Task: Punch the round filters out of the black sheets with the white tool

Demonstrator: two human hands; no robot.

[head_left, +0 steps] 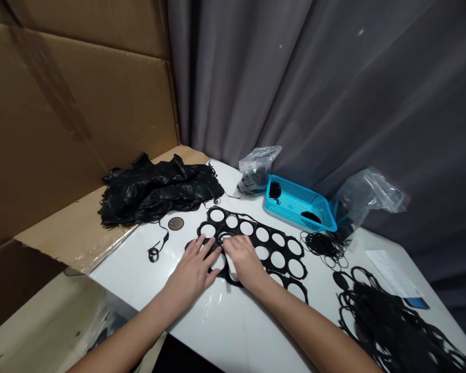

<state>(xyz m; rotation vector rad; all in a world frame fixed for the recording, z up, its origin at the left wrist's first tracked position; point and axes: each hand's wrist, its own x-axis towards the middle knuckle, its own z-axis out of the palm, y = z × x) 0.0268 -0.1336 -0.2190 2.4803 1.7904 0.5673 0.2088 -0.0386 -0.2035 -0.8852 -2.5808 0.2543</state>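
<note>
Left fingers: spread apart, laid over the sheet's left end; nothing clamped.
Right fingers: bunched together, tips down at a hole's edge; can't tell whether they pinch the black.
Sheet: black, full of round holes, flat on the white desk; left end under my fingers of both hands, most of it running out past the right ones.
Handling: looks thin; I judge it light and limp, rubbery maybe. Narrow webs would likely stretch or tear under a hard pull.
Hold: best where webs meet between holes, the widest black; outer rims look weakest.
Off my left: dark disc, curled scrap; farther out, shiny black pile.
Off my right: blue basket, loose rings near it; closer in, tangled heap, well apart from the sheet.
</note>
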